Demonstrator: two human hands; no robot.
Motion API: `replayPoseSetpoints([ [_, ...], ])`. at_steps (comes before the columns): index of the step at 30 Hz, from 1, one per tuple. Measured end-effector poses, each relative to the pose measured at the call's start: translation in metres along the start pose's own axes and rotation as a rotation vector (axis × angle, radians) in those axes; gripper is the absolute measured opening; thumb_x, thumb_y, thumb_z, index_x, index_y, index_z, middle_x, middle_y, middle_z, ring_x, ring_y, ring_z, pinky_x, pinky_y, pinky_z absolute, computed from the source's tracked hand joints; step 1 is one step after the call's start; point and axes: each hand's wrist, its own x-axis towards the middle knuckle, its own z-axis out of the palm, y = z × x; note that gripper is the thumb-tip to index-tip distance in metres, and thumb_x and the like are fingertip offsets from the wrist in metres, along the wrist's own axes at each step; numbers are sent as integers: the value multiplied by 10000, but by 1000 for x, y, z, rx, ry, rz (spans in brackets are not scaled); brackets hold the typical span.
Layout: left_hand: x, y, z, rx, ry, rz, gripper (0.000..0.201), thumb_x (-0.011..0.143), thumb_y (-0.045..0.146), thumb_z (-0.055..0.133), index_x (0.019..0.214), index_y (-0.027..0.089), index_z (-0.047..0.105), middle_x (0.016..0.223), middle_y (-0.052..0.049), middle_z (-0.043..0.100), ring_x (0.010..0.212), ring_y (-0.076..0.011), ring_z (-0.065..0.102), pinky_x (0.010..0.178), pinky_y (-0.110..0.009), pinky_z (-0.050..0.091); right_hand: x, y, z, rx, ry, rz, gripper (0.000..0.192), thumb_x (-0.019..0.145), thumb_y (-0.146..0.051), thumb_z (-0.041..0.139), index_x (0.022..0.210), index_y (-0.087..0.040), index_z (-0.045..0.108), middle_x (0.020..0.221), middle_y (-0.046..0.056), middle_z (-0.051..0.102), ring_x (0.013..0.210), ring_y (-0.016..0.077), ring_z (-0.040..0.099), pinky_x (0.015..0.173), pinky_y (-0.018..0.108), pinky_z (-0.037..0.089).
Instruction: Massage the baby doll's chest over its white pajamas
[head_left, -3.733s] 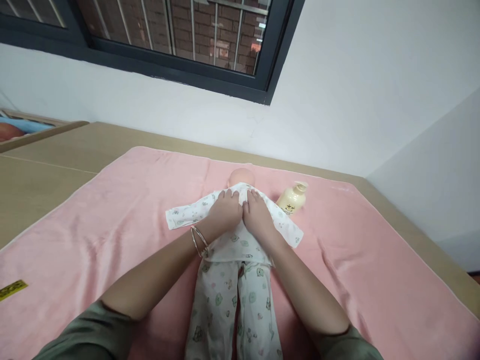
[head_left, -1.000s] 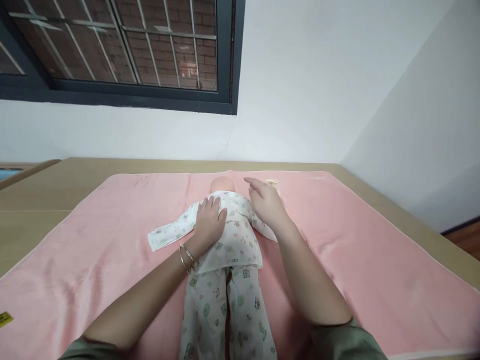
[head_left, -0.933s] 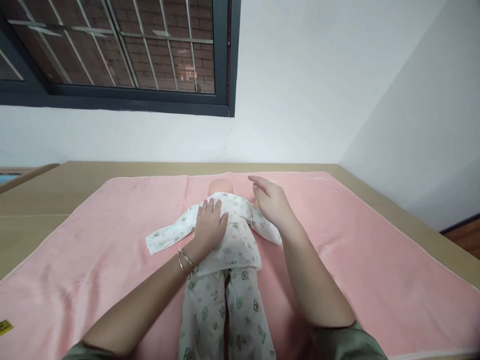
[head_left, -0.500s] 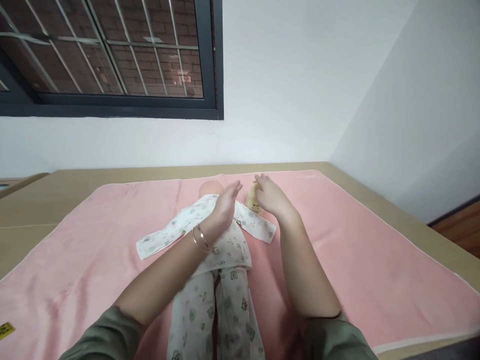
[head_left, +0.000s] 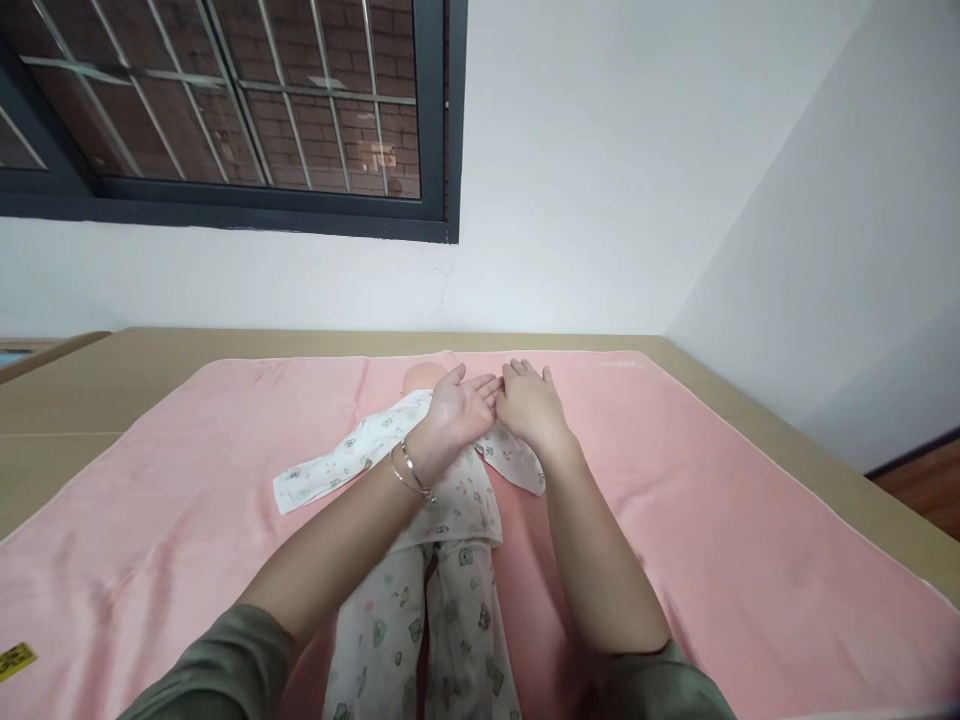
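Observation:
A doll lies on its back, its bare head (head_left: 421,377) at the far end and partly behind my left wrist. It wears a white printed long-sleeved top (head_left: 466,510) and matching trousers (head_left: 459,625). Above its chest, my left hand (head_left: 463,408) is open, palm up, with fingers stretched to the right. My right hand (head_left: 529,405) is open beside it, back towards me and fingers extended. The left fingertips meet or overlap the right hand's near side. I see nothing held in either hand. The yellow item seen earlier is hidden, apparently behind my hands.
A pink blanket (head_left: 675,540) covers most of the light wooden tabletop (head_left: 67,400). White wall (head_left: 570,200) rises behind it, with a dark-framed barred window (head_left: 262,205) at upper left. A yellow-black label (head_left: 15,661) lies at the lower left.
My left hand has turned from edge-on to palm up, and its fingers have reached the right hand. My right hand has shifted left and lower. The yellow item has gone out of sight.

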Motion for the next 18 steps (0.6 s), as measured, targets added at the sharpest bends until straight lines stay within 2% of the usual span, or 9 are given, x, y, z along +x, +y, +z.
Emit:
replayPoseSetpoints([
  [2,-14,-6,-11,-15,-12,-69,639,1025,428,132,1473,102,451,1386,-220,618,1242,-245,655,1046,-409,556,1,-1,-1,23,-14,24,576,937,-146,377,1498,-38,457,1618,197,383,1538,307,290,1256,596,139],
  [4,-31,-13,-21,-118,-6,-162,624,1034,435,182,1462,70,455,1371,-229,627,1232,-238,662,1023,-378,568,1,-1,-2,69,-40,47,573,941,-169,382,1499,-63,460,1642,191,338,1551,313,258,1246,625,145],
  [7,-56,-16,-27,-288,3,-268,606,1040,436,277,1434,21,474,1333,-241,648,1220,-259,669,1014,-376,568,-2,-10,-4,180,-40,65,494,977,-245,372,1402,-105,580,1643,195,336,1558,363,217,1224,662,165],
  [9,-72,-11,-25,-321,-23,-272,589,1047,445,286,1408,42,517,1318,-220,665,1221,-266,670,1044,-390,549,-9,-24,-4,292,2,6,476,1027,-319,318,1317,-145,653,1606,174,414,1552,363,240,1230,652,163],
  [11,-87,1,-20,-349,-69,-199,554,1058,429,267,1375,90,568,1293,-179,691,1223,-259,671,1085,-405,522,-22,-45,-2,407,32,-118,517,1063,-387,253,1314,-182,656,1574,138,474,1543,331,281,1250,622,162],
  [14,-109,24,-19,-381,-58,-37,478,1053,365,307,1338,131,612,1245,-126,723,1229,-253,667,1129,-405,492,-49,-80,7,453,70,-301,545,1071,-437,254,1460,-173,528,1632,131,384,1561,347,222,1252,660,145],
  [18,-131,47,-32,-342,101,53,516,1049,469,324,1338,150,607,1335,-130,684,1348,-266,586,1192,-418,428,-87,-113,18,469,189,-631,679,1064,-473,285,1634,-130,146,1709,151,165,1592,335,47,1270,650,138],
])
